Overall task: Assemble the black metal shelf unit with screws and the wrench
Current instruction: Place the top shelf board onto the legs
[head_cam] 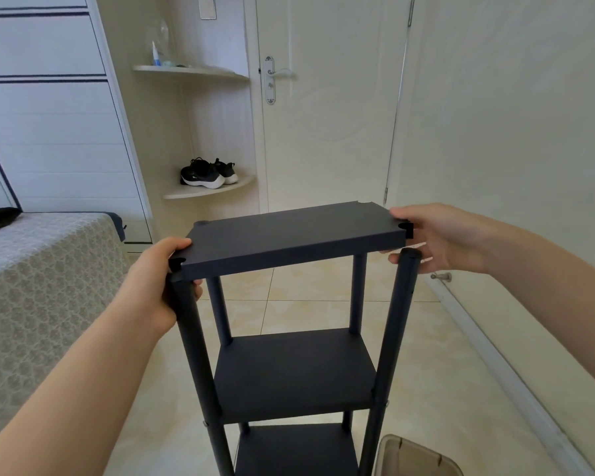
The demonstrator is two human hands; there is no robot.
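Note:
The black metal shelf unit stands upright on the tiled floor in front of me, with a middle shelf and a lower shelf fixed between its posts. The top shelf panel sits tilted above the posts. Its near right corner floats just above the near right post, whose top is bare. My left hand grips the panel's near left corner together with the near left post. My right hand holds the panel's right end, thumb on top and fingers below. No screws or wrench are in view.
A bed with a patterned grey cover lies close on the left. A closed door and corner shelves with black sneakers are behind. A wall runs along the right. A brownish translucent container sits on the floor at the lower right.

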